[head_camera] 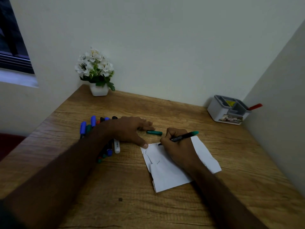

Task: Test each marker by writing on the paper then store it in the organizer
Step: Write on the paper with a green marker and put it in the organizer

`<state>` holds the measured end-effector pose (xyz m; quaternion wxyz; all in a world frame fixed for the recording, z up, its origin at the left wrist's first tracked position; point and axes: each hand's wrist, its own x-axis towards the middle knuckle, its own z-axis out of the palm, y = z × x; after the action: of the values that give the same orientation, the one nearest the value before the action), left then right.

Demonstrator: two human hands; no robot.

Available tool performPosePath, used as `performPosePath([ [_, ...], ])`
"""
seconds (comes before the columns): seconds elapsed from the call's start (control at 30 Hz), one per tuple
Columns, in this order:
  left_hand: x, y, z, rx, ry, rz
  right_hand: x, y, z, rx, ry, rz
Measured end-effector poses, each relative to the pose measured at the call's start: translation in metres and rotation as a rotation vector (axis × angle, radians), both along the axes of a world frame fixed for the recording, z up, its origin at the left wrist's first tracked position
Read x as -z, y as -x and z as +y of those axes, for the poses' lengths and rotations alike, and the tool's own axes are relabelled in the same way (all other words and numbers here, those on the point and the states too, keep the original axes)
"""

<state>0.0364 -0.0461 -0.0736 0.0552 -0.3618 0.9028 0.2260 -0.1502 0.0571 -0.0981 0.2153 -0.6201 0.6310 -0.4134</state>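
My right hand (179,147) grips a black marker with a green end (183,136), its tip touching the top edge of a creased white paper (168,172). My left hand (132,130) lies flat on the desk, thumb pressing the paper's top left corner, fingers spread. The marker's green cap (154,132) lies loose on the desk just past my left fingertips. A pile of markers (99,134), blue, green, black and one white, lies partly hidden under my left wrist. The grey and white organizer (228,110) stands at the far right corner with a red marker (255,106) in it.
A white pot of white flowers (97,75) stands at the desk's far left corner. Walls close in behind and to the right. The wooden desk (132,204) ends at its left edge, where a dark red seat (9,142) shows.
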Motion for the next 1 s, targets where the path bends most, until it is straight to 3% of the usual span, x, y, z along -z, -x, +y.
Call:
performPosePath([
  [1.0,0.0,0.0,-0.001,0.002,0.009,0.0,0.0,0.001,0.001,0.029,0.011,-0.019],
])
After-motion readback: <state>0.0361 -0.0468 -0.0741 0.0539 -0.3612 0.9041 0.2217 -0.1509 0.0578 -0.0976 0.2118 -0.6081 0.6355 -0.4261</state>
